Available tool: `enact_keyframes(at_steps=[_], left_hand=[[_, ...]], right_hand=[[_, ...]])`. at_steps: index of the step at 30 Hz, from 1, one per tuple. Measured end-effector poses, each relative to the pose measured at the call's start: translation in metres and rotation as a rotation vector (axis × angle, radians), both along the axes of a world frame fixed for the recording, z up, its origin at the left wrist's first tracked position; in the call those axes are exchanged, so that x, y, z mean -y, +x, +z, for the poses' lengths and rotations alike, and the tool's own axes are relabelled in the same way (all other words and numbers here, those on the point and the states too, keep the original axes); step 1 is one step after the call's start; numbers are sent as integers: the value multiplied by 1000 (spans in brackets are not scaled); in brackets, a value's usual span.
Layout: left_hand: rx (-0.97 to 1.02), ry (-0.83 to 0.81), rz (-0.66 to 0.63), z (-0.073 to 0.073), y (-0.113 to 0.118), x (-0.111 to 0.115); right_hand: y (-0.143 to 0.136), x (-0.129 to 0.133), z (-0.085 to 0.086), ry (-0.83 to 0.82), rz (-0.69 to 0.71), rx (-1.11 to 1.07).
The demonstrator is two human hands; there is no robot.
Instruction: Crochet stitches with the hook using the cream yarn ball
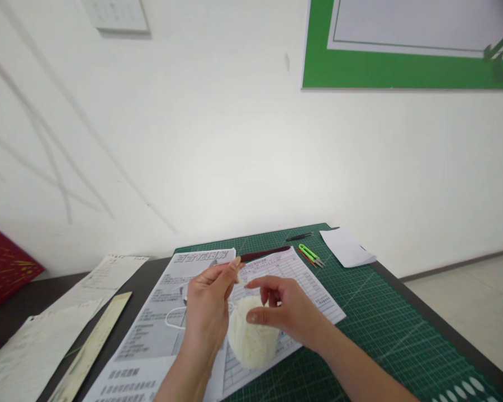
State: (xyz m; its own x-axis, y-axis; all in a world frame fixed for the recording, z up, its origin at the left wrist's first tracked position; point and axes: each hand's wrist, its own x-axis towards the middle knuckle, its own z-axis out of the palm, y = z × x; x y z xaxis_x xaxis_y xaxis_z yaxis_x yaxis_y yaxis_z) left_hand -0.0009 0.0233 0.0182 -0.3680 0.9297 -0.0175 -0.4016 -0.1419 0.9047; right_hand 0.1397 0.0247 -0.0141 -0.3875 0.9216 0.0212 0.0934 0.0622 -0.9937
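My left hand (209, 298) is closed, its thumb and forefinger pinched at one end of a slim dark-red crochet hook (264, 254) that points off to the right. A small pale bit shows under those fingertips, too small to make out. To the right, my right hand (287, 310) hovers with thumb and forefinger apart and nothing visible between them. Just behind and below its thumb stands a ball of cream yarn (252, 340), partly covered by the hand. A loop of white yarn (167, 319) shows to the left of my left wrist.
Printed sheets (151, 312) lie under my hands on a green cutting mat (385, 329). Green thread snips (310, 254), dark tweezers (299, 237) and white paper (347, 247) are farther back. A ruler (94, 346) and handwritten pages (46, 340) lie left; a wall (235, 139) rises behind.
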Motion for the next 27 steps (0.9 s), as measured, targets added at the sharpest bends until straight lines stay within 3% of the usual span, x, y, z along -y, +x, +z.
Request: enact_keyframes(at_steps=[6,11,16,27], left_hand=[[-47,-16,-67,-6,3,2],[-57,-4,-111,-12,12,4],[-32,-13,-78,-11,12,2],[14,-28,7,5,-7,-1]], right_hand=[[-5,1,0,85,-152,-166],[-6,2,0,130,-82,-217],[-10,6,3,55,-65,-290],[-15,22,-4,-63,179,-35]])
